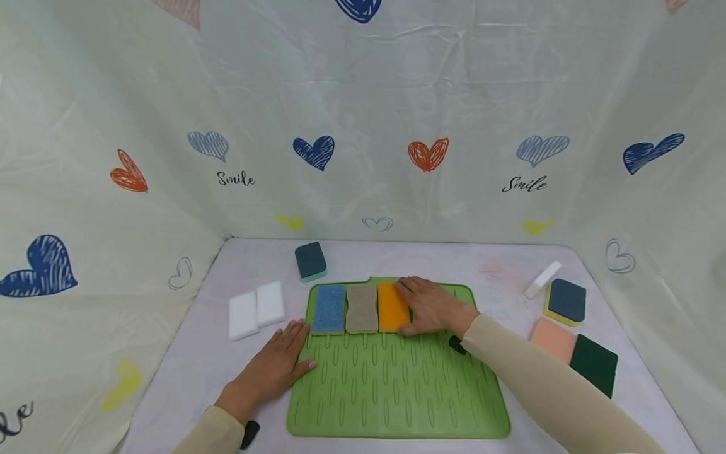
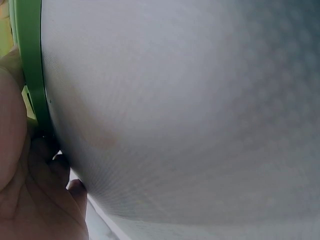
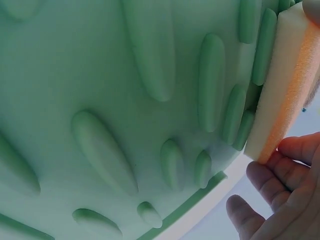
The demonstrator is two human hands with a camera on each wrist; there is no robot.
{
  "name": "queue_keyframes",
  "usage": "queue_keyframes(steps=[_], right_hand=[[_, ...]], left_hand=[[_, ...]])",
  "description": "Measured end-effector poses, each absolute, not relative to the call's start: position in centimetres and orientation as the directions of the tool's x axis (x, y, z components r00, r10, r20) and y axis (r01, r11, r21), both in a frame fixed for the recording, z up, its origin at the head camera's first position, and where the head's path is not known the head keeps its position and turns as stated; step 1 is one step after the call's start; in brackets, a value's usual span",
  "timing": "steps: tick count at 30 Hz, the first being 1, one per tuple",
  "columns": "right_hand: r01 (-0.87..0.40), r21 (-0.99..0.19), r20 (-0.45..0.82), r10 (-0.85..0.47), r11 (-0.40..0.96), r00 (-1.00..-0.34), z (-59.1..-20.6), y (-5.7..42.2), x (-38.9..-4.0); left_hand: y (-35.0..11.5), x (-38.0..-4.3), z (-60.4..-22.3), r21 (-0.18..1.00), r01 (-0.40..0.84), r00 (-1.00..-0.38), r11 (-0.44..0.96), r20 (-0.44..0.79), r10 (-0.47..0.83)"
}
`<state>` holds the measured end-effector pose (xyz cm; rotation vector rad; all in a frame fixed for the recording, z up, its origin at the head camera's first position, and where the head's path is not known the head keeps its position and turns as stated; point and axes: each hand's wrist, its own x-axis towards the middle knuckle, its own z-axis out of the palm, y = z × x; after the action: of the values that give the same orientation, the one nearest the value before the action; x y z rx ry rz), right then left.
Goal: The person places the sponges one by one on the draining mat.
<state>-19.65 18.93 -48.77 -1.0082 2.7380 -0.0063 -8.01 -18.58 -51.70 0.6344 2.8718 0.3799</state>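
On the green ridged mat [image 1: 397,391], a blue sponge [image 1: 329,309], a grey-beige wavy-edged sponge [image 1: 362,309] and an orange sponge [image 1: 391,309] stand side by side along the far edge. My right hand [image 1: 433,306] holds the orange one, fingers at its far end and thumb at its near end. The right wrist view shows its pale foam layer beneath the orange layer, with fingertips against one end. My left hand [image 1: 272,362] lies with straight fingers along the mat's left edge, thumb over the mat. In the left wrist view, that hand is by the mat's green rim [image 2: 32,60].
Two white sponge blocks [image 1: 242,315] lie left of the mat, and a dark green sponge [image 1: 311,260] sits behind it. To the right are a white block [image 1: 542,279], a navy-and-yellow sponge [image 1: 566,301], a peach pad [image 1: 551,339] and a dark green pad [image 1: 594,364].
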Motion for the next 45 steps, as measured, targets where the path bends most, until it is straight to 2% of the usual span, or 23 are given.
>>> queue_keyframes(steps=[10, 15, 19, 30, 45], right_hand=[[-0.634, -0.083, -0.202, -0.636, 0.769, -0.745, -48.4, 19.1, -19.4], [-0.638, -0.1, -0.135, -0.646, 0.763, -0.751, -47.1, 19.8, -19.4], [-0.64, -0.061, -0.049, -0.643, 0.766, -0.764, -46.1, 21.2, -19.8], [-0.537, 0.145, 0.117, -0.553, 0.831, -0.825, -45.0, 29.6, -20.9], [-0.352, 0.264, 0.06, -0.379, 0.898, -0.923, -43.8, 39.9, -20.0]], left_hand=[[-18.5, -8.0, -51.7, 0.278, 0.393, -0.893, 0.877, -0.111, 0.436], [-18.5, -8.0, -51.8, 0.277, 0.395, -0.893, 0.876, -0.11, 0.437], [-18.5, -8.0, -51.8, 0.275, 0.395, -0.893, 0.876, -0.108, 0.436], [-18.6, -8.0, -51.5, 0.278, 0.397, -0.892, 0.875, -0.108, 0.439], [-18.6, -7.9, -51.4, 0.293, 0.406, -0.892, 0.866, -0.081, 0.446]])
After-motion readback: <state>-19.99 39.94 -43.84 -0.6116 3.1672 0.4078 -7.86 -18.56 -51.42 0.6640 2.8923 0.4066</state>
